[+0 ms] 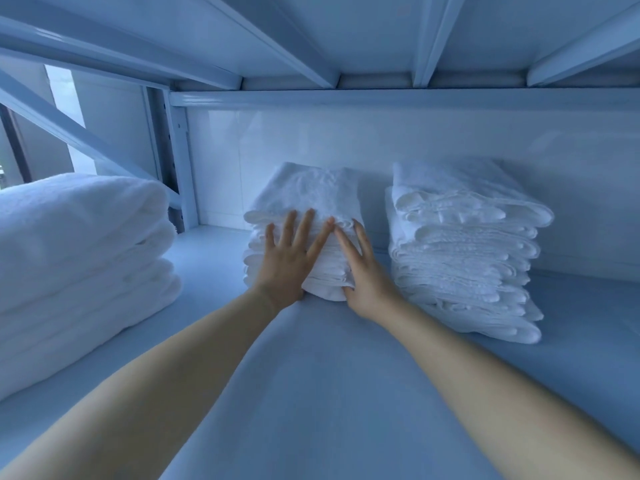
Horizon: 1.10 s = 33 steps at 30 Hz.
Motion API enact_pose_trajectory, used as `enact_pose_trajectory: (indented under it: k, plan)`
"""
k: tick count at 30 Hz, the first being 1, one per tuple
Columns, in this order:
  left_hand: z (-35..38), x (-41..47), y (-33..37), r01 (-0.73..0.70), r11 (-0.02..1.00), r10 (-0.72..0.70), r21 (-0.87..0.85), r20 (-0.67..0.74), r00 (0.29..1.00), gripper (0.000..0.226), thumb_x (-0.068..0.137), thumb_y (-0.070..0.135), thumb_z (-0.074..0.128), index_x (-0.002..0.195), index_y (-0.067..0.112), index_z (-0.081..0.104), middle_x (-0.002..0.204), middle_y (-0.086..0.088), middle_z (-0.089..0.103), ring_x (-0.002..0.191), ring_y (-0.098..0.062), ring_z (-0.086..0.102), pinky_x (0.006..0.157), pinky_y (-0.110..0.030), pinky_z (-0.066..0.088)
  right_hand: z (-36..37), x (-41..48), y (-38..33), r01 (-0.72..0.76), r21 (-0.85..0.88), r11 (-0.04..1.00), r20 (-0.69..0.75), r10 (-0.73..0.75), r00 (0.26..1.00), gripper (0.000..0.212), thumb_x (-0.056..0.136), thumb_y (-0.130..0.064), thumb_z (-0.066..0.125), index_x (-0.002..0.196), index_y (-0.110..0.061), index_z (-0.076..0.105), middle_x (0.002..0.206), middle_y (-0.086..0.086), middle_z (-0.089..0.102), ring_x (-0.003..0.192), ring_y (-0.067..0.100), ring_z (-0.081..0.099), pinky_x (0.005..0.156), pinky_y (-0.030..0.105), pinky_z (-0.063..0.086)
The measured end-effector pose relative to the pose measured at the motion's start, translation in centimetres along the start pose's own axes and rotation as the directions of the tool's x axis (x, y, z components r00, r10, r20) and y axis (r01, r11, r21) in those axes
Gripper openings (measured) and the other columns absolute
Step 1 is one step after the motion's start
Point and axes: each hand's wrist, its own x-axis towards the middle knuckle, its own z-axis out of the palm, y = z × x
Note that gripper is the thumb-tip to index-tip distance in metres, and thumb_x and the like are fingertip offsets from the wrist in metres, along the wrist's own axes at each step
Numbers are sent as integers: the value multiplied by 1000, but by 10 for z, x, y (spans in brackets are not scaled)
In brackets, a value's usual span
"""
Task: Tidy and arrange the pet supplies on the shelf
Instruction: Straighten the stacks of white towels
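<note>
Task looks well along, judging from the layout. Three white towel stacks sit on the shelf [311,393]: a bulky left pile [79,258] at the left edge of the frame, the middle stack [311,192] at centre, and the right stack [464,258] just beside it at centre right. Middle and right stacks stand close to the back panel [346,140] with a narrow gap between them. The left pile is well apart and nearer the camera. The right stack's folded edges are uneven, with layers stepping out toward the bottom, so it probably needs squaring. The middle stack is the one being worked, and its front edges look fairly even. The step in hand is likely pushing it back or squaring its front. Left hand [289,265]: grip wide, fingers straight and spread, palm and fingers flat against the left part of the middle stack's front face, holding nothing. Right hand [367,282]: grip also wide, fingers straight and angled up-left, pressed on the right part of the same face, nothing held. The index tips of both hands nearly meet near the stack's top edge. Both forearms reach in from the bottom corners of the frame. Whether the left pile needs moving, cannot tell.
</note>
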Motion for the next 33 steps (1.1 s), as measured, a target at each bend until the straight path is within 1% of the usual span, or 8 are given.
enact_pose_trajectory:
  k: [5, 11, 13, 18, 22, 26, 29, 33]
  plan:
    - [0, -3, 0, 3, 1000, -2, 19, -17, 1000, 138, 63, 37, 76, 129, 24, -45, 155, -13, -1, 141, -37, 8, 106, -55, 24, -2, -3, -5, -55, -16, 998, 36, 56, 998, 104, 76, 9, 53, 144, -45, -4, 153, -15, -21, 113, 23, 54, 70, 25, 43]
    - [-4, -17, -9, -19, 999, 17, -38, -45, 999, 133, 54, 36, 80, 142, 26, -20, 152, -13, 19, 135, -37, 24, 99, -52, 34, -9, -13, -22, -58, -15, 998, 65, 59, 996, 100, 77, 7, 58, 145, -42, 4, 153, -16, -17, 104, 24, 59, 78, 38, 53]
    - [-8, -23, -9, -26, 999, 23, -46, -48, 999, 132, 54, 33, 79, 143, 26, -18, 152, -13, 20, 134, -38, 24, 98, -52, 34, -12, -20, -28, -64, -9, 998, 78, 65, 995, 100, 77, 5, 59, 144, -45, 3, 151, -20, -18, 102, 25, 60, 78, 42, 53]
    - [-20, -41, -6, -36, 998, 34, -42, -61, 998, 127, 58, 28, 73, 141, 27, -23, 152, -13, 17, 135, -38, 21, 98, -51, 33, -21, -39, -39, -64, 0, 998, 81, 63, 995, 101, 78, 4, 59, 144, -46, 3, 150, -23, -19, 102, 24, 59, 77, 42, 54]
    - [-35, -59, -7, -42, 997, 35, -69, -100, 994, 120, 56, 20, 72, 146, 26, -7, 150, -14, 26, 132, -39, 29, 95, -49, 37, -27, -52, -55, -50, 6, 999, 69, 50, 996, 98, 76, 3, 60, 145, -44, 7, 151, -19, -16, 101, 24, 60, 76, 41, 54]
    - [-51, -86, -14, -63, 991, 39, -118, -195, 980, 117, 44, 14, 73, 147, 23, 18, 142, -18, 39, 124, -42, 41, 89, -48, 45, -30, -71, -71, 21, 10, 1000, 34, -21, 999, 96, 72, -4, 65, 141, -47, 14, 151, -18, -9, 94, 15, 59, 71, 31, 53]
    - [-60, -109, -18, -73, 989, 41, -130, -230, 972, 116, 42, 14, 71, 146, 22, 20, 142, -16, 39, 123, -41, 42, 90, -47, 46, -35, -87, -73, 150, 29, 988, 27, -151, 988, 95, 70, -11, 70, 136, -52, 16, 150, -18, -4, 93, 13, 59, 76, 31, 54]
    - [-74, -122, -15, -54, 989, 28, -139, -183, 983, 116, 48, 14, 74, 147, 23, 14, 147, -16, 33, 131, -40, 35, 98, -49, 41, -57, -89, -64, 230, 110, 967, 31, -234, 972, 88, 74, -32, 75, 139, -51, 19, 149, -18, 8, 113, 2, 48, 79, 36, 55]
